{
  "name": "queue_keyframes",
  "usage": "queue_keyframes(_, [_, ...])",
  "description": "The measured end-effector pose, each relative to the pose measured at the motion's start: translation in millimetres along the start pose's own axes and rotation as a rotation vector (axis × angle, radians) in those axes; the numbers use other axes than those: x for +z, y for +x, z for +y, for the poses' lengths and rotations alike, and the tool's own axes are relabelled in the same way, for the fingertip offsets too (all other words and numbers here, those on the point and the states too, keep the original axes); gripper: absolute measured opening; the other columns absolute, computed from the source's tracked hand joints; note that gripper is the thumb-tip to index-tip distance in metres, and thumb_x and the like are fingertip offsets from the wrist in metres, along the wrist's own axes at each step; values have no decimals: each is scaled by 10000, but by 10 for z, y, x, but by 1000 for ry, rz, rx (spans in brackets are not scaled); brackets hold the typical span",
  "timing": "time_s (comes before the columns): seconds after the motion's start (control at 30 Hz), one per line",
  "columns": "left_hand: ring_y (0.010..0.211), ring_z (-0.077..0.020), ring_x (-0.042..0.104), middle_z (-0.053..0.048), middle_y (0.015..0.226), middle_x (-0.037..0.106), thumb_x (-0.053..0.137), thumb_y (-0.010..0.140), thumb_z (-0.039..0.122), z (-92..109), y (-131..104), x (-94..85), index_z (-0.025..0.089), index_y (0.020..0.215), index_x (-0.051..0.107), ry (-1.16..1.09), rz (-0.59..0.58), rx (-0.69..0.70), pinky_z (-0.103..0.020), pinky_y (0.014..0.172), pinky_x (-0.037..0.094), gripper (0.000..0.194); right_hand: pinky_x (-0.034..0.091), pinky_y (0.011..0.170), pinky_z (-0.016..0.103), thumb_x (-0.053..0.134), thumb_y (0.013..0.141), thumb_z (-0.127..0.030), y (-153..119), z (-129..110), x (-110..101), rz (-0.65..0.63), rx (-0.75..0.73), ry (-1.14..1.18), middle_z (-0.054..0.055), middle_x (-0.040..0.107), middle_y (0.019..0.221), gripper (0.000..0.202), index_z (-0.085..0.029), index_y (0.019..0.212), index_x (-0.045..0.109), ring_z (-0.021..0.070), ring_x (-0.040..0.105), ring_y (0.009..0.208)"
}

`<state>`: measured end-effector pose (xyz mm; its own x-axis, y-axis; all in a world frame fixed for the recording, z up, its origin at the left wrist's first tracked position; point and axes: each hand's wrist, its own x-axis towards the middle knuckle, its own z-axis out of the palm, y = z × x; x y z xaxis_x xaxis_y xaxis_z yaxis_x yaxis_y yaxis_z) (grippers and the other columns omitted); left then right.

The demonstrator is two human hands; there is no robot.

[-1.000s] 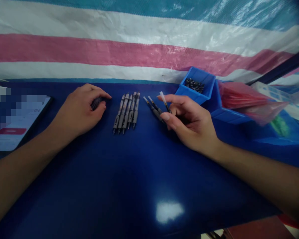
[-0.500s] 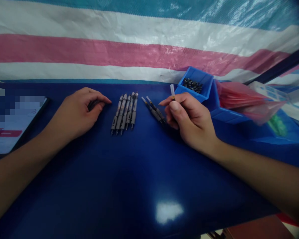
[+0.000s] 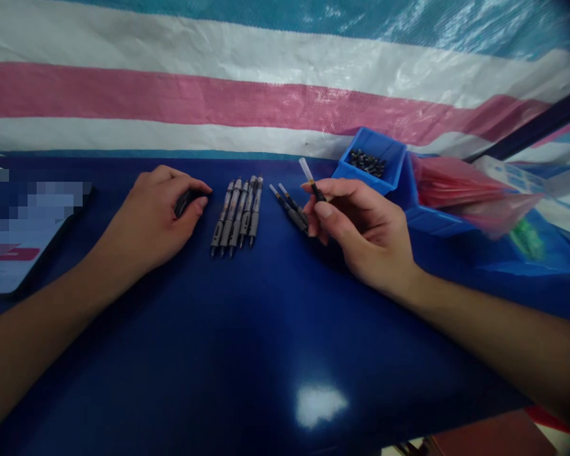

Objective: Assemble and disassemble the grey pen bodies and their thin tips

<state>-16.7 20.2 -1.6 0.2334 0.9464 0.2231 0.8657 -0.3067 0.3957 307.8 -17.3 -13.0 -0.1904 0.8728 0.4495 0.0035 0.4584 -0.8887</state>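
Observation:
My right hand pinches a pen refill between thumb and fingers, its clear end pointing up and left. Below those fingertips, two more refills with dark grips fitted, partial pens, lie slanted on the blue table, partly covered by the hand. My left hand rests on the table with curled fingers around small black parts, whose exact kind is hard to make out. Between the hands lies a row of several grey-gripped pens, tips toward me, side by side.
At the back right stands a blue bin of small black parts. A larger blue bin beside it holds red plastic bags. A tablet-like screen lies at the left. A striped tarp hangs behind the table.
My right hand has tilted the refill leftward and shifted it slightly left, showing more of its dark lower part. My left fingers have parted a little, revealing more of the black parts.

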Motion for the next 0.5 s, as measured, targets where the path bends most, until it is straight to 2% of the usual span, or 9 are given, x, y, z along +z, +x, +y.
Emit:
queue_keyframes(0.1, [1352, -397, 645, -113, 1349, 691, 525, 1127, 521, 10, -4, -6, 258, 1345, 796, 17, -3, 16, -609, 1195, 526, 436, 721, 873, 354, 861, 1093, -349, -14, 1, 11, 11, -21, -9, 37, 851, 1130, 196, -284, 1267, 801, 188, 841, 943])
queue_keyframes(0.17, [1340, -395, 650, -127, 1351, 694, 547, 1134, 484, 12, -5, -11, 237, 1351, 796, 22, -10, 24, -601, 1183, 533, 412, 720, 1026, 402, 879, 1082, -359, -21, -4, 14, 33, -33, -42, 45, 865, 1183, 201, -286, 1247, 789, 215, 870, 1076])
queue_keyframes(0.23, [1327, -397, 654, -129, 1345, 701, 562, 1132, 455, 9, -4, -11, 238, 1344, 796, 24, -2, 29, -594, 1162, 544, 383, 703, 1106, 442, 890, 1073, -347, -23, -8, 15, 52, -45, -68, 50, 871, 1200, 206, -288, 1240, 784, 241, 873, 1152])
queue_keyframes(0.3, [1323, -392, 656, -122, 1337, 706, 574, 1125, 449, 1, 0, -6, 261, 1332, 795, 30, 4, 32, -584, 1158, 548, 357, 707, 1103, 472, 885, 1074, -317, -18, -8, 15, 47, -55, -67, 42, 878, 1170, 276, -311, 1325, 772, 268, 870, 1188])
queue_keyframes(0.37, [1331, -385, 651, -112, 1341, 704, 563, 1126, 464, -8, 4, 0, 296, 1326, 788, 36, 5, 36, -577, 1169, 547, 345, 718, 1068, 484, 882, 1072, -285, -6, -4, 13, 40, -69, -59, 28, 881, 1150, 467, -363, 1500, 713, 286, 862, 1217])
queue_keyframes(0.43, [1332, -380, 649, -103, 1353, 702, 555, 1129, 476, -16, 6, 2, 326, 1326, 777, 37, -3, 36, -574, 1163, 551, 332, 725, 1019, 468, 887, 1064, -263, 6, -1, 12, 34, -93, -60, 16, 876, 1124, 661, -414, 1648, 617, 288, 859, 1208])
queue_keyframes(0.5, [1327, -383, 650, -102, 1357, 700, 545, 1134, 478, -20, 6, 2, 334, 1324, 772, 32, -7, 36, -578, 1148, 558, 329, 725, 979, 441, 882, 1064, -252, 13, -3, 11, 15, -107, -57, 14, 862, 1074, 725, -417, 1702, 580, 279, 859, 1176])
